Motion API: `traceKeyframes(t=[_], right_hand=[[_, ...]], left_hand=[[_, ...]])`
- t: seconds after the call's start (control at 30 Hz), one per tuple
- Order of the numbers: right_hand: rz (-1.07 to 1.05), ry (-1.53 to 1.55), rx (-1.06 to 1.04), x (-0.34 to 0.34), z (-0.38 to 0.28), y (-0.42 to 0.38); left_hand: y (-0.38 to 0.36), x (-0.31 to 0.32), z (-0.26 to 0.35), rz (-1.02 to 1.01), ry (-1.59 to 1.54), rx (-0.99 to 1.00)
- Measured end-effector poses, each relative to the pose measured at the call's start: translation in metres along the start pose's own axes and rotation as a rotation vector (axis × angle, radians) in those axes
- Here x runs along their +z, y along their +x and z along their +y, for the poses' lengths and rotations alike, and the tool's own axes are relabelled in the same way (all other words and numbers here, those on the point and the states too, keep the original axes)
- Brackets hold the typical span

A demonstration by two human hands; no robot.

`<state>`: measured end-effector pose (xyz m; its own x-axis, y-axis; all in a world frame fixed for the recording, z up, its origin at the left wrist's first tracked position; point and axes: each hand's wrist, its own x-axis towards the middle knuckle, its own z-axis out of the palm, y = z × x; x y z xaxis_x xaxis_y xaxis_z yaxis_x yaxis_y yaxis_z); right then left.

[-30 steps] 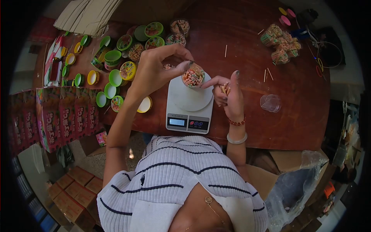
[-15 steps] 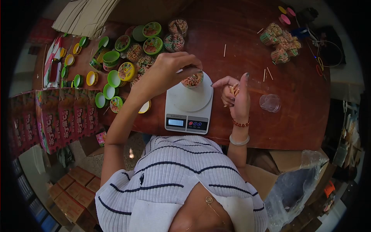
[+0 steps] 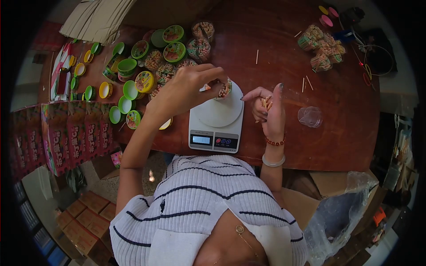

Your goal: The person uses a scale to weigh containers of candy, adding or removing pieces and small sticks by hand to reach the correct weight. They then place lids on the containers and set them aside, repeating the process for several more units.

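A white kitchen scale [image 3: 216, 126] with a lit display stands at the table's near edge. On its round plate is a clear cup [image 3: 225, 90] of small multicoloured pieces. My left hand [image 3: 195, 84] is over the cup's left side, fingers curled together; small pale and pinkish bits show below them, too small to name. To the right of the scale, my right hand [image 3: 270, 108] has its thumb and index finger stretched out. Its other fingers are curled round several short pale sticks [image 3: 266, 103].
Filled cups [image 3: 199, 48], green lids [image 3: 127, 66] and yellow lids [image 3: 105, 90] crowd the left. Bundled cups [image 3: 321, 46] stand at the back right. Loose sticks [image 3: 303, 84] and a clear round piece [image 3: 309, 117] lie right. Pink packages [image 3: 57, 137] line the left edge.
My left hand has moved slightly left and its fingers have curled in, uncovering bits below them. A filled cup behind it now shows more. My right hand has barely shifted.
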<state>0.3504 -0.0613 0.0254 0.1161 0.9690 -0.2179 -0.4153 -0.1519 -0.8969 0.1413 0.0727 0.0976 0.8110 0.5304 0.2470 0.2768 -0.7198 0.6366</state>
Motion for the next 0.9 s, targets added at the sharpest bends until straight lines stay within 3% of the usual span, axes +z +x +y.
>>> traceKeyframes(t=[0.47,0.63,0.77,0.83,0.9], right_hand=[[0.009,-0.009,-0.009,0.000,0.001,-0.001],[0.009,0.000,-0.006,0.011,-0.004,0.001],[-0.009,-0.013,0.000,0.019,-0.010,0.002],[0.046,-0.077,-0.005,0.027,-0.014,0.002],[0.126,-0.129,-0.055,0.050,-0.025,0.003]], left_hand=[[0.008,0.006,0.001,-0.131,0.092,-0.053],[0.005,0.015,-0.002,-0.073,0.197,0.067],[0.006,0.011,-0.002,-0.119,0.211,0.023],[0.011,0.016,0.009,0.141,0.128,0.177],[0.012,0.021,0.026,0.016,-0.066,0.086]])
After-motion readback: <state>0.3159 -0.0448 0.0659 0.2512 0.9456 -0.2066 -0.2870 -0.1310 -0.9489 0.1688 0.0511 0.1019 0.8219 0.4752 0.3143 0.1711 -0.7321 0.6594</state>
